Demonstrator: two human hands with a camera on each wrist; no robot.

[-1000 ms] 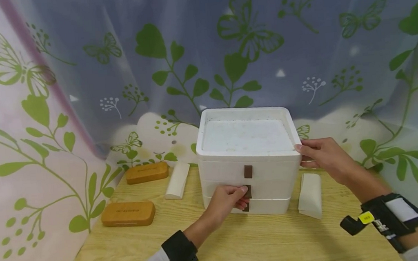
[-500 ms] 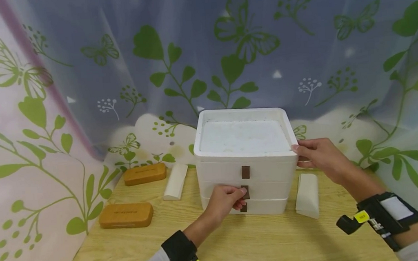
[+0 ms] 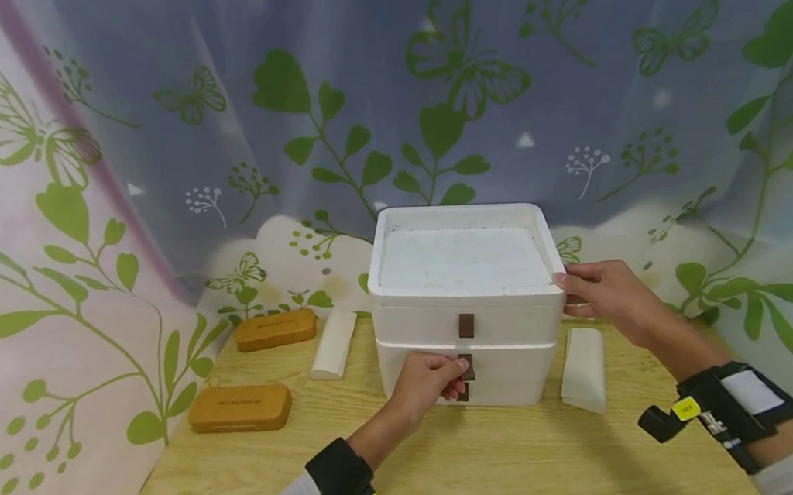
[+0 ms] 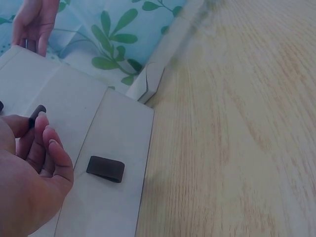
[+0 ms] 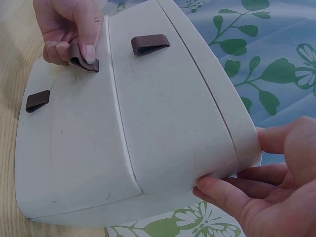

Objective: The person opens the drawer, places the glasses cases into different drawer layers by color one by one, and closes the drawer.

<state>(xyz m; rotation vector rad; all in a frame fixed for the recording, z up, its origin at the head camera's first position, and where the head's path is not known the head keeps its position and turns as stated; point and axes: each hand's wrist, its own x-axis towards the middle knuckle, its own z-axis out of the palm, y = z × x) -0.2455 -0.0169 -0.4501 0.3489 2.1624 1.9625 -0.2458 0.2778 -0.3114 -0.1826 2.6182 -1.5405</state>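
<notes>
A white three-drawer storage box (image 3: 412,320) stands on the table, each drawer front bearing a brown pull tab. My left hand (image 3: 417,386) pinches the middle drawer's tab (image 5: 81,58) between thumb and fingers. That middle drawer (image 5: 84,143) juts out slightly below the top drawer (image 5: 163,106). At the box's top right corner my right hand (image 3: 613,300) grips the edge, thumb at the rim and fingers against the side wall. Partly behind the left hand in the head view is the bottom tab, while the left wrist view shows this bottom tab (image 4: 105,169) plainly.
Two orange-brown oblong cases (image 3: 240,408) lie on the wood-grain table (image 3: 498,472) at left. One cream oblong case (image 3: 334,344) lies left of the box, another cream case (image 3: 583,369) right of it. A patterned curtain (image 3: 333,151) hangs close behind.
The middle drawer has come slightly forward under my left hand, and its raised upper edge now shows below the top drawer. My right hand keeps its grip on the corner.
</notes>
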